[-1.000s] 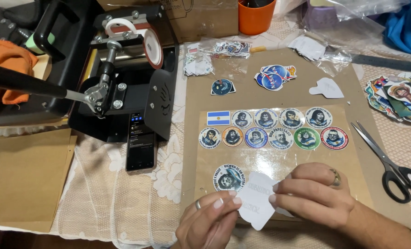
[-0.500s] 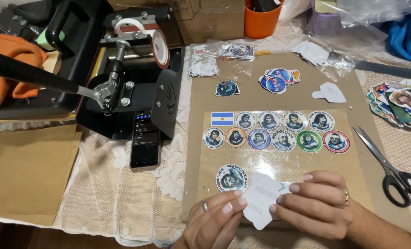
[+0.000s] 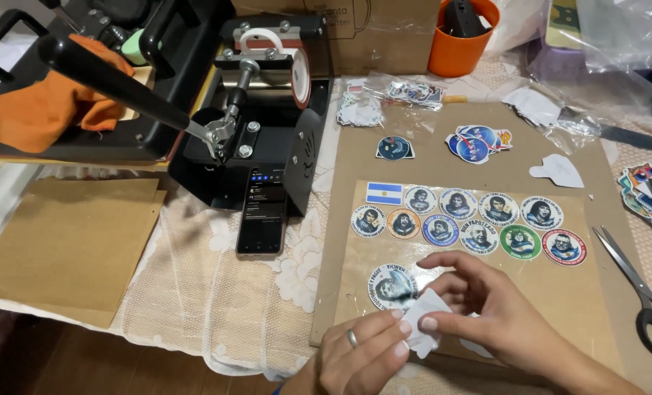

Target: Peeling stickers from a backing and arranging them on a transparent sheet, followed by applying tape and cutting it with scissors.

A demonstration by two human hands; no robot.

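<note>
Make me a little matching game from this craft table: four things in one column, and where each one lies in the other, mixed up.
Things:
1. scissors
2. phone
3. orange cup
4. white paper piece

Places:
A. at the back of the table, beside the cardboard box
B. pinched between the fingers of the left hand and the right hand
C. at the right edge, on the brown board
D. in front of the black press machine, on the lace cloth

Pairs: 1-C, 2-D, 3-A, 4-B
</note>
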